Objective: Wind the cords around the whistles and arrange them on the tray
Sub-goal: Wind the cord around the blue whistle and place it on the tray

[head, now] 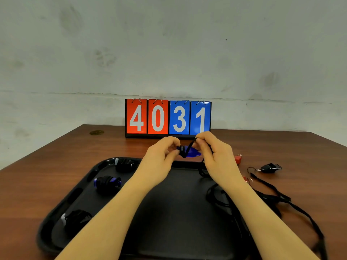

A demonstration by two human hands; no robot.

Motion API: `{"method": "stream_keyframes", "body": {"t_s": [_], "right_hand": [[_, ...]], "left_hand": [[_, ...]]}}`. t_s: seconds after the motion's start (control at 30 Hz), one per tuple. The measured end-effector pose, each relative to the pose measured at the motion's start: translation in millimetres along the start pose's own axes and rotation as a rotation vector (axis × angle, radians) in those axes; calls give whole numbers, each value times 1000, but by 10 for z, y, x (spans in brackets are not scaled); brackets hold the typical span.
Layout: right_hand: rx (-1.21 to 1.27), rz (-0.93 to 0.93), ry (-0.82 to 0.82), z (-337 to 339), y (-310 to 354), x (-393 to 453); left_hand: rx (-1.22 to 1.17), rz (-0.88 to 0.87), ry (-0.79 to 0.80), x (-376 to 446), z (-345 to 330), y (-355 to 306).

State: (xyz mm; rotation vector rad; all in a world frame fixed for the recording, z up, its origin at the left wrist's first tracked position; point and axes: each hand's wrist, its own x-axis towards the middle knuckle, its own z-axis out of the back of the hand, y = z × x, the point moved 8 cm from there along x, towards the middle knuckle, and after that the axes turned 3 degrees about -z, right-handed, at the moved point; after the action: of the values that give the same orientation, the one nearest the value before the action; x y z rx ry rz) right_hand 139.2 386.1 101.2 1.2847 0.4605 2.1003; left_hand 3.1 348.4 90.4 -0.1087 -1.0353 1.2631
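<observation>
Above the far rim of the black tray (56,218), the left hand (161,152) pinches a blue whistle (192,152) while the right hand (212,151) pinches its black cord (189,147), looped over it. Three wound whistles (107,182) lie along the tray's left side. A black whistle (270,167) rests on the worktop (56,166) to the right.

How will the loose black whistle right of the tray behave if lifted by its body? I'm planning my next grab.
The black whistle looks small and plastic, so probably light and stiff. Its cord lies in slack curves on the table, so it is likely floppy, would trail behind and might snag the other cords beside it.
</observation>
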Motion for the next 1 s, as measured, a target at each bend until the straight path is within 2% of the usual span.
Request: {"method": "stream_keyframes", "body": {"t_s": [0.23,0.47,0.63,0.8,1.0], "right_hand": [[211,-130,-30,103,-96,21],[394,-251,-36,149,-178,58],[413,-338,13,91,-266,61],[352,-230,153,-34,-135,33],[199,-135,349,-215,-11,-22]], "left_hand": [[-11,-46,124,-34,-67,-106],[-149,-64,168,-62,-65,-189],[-327,-23,82,-41,2,-189],[-497,92,-81,0,89,-45],[-438,158,-178,6,145,44]]}}
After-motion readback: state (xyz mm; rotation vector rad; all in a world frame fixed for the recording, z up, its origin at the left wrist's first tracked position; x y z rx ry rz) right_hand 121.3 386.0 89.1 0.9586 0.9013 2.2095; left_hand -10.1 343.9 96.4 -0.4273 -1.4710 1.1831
